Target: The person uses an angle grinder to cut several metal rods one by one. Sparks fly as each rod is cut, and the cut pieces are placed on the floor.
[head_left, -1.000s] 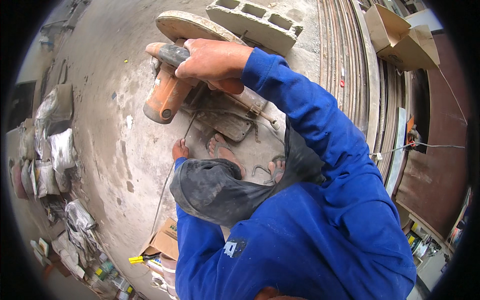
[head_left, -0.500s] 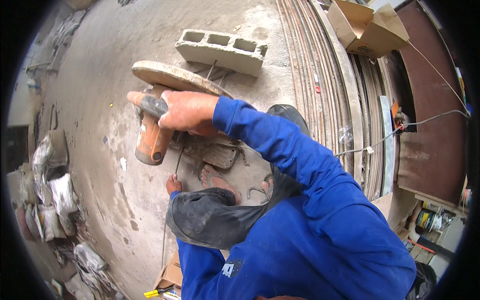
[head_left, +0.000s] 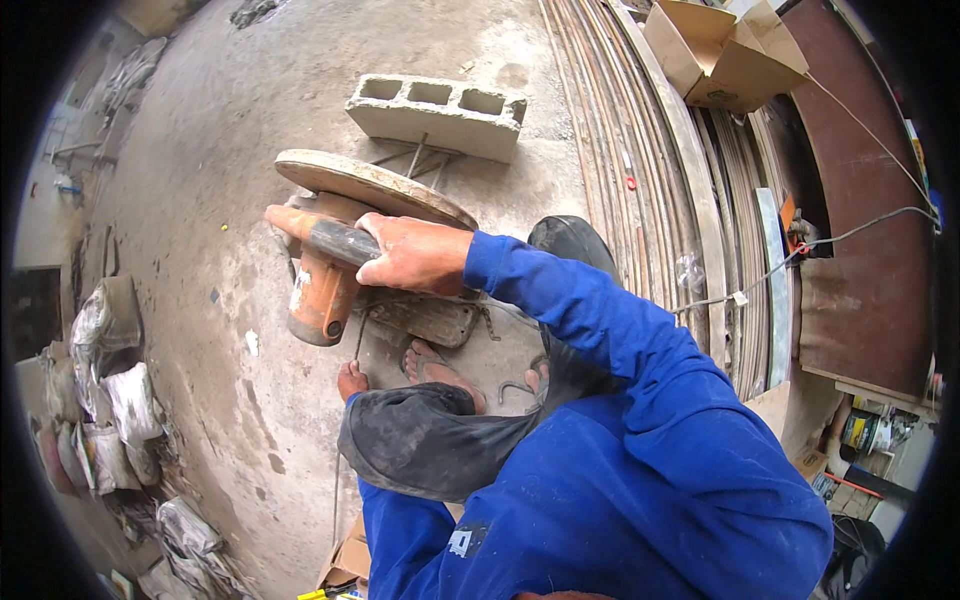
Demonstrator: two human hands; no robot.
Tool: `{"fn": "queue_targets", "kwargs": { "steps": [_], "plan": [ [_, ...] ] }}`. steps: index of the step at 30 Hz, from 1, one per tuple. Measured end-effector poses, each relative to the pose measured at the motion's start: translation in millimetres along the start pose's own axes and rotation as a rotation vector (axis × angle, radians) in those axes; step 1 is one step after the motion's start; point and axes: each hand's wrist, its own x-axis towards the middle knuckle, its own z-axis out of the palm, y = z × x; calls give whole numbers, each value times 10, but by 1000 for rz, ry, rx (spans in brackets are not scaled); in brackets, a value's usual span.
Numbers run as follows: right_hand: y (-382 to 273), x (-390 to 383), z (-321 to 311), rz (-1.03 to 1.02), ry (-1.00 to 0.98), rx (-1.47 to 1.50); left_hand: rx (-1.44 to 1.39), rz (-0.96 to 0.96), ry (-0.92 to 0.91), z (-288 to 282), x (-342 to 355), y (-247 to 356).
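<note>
My right hand (head_left: 418, 252) is wrapped round the dark handle of an orange chop saw (head_left: 325, 290). A large, worn round disc or guard (head_left: 375, 185) tilts at the saw's far side. Below it lies the dusty metal base (head_left: 425, 318), partly hidden by my hand and the saw. Closer to me and to the left, my left hand (head_left: 352, 380) is closed on a thin metal rod (head_left: 361, 330). The rod runs up under the saw and back past my knee. Where the rod meets the saw is hidden.
Beyond the saw stands a hollow concrete block (head_left: 440, 125), with thin rods (head_left: 417, 157) reaching toward it. Long metal bars (head_left: 620, 150) lie along the right, with an open cardboard box (head_left: 725, 65) on them. A cable (head_left: 860, 238) crosses there. Dusty sacks (head_left: 130, 400) line the left.
My right hand and the saw's handle have shifted a little to the right and toward me, and the disc has moved with them. My left hand stays closed on the rod in nearly the same place.
</note>
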Motion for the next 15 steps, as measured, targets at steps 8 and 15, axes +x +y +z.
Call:
{"fn": "queue_targets", "kwargs": {
  "steps": [8,15],
  "plan": [
    [182,-62,54,-84,20,54,-33,-29,30,32,-48,17],
    [375,-173,95,-73,-1,40,-5,-48,29,55,-51,46]
  ]
}}
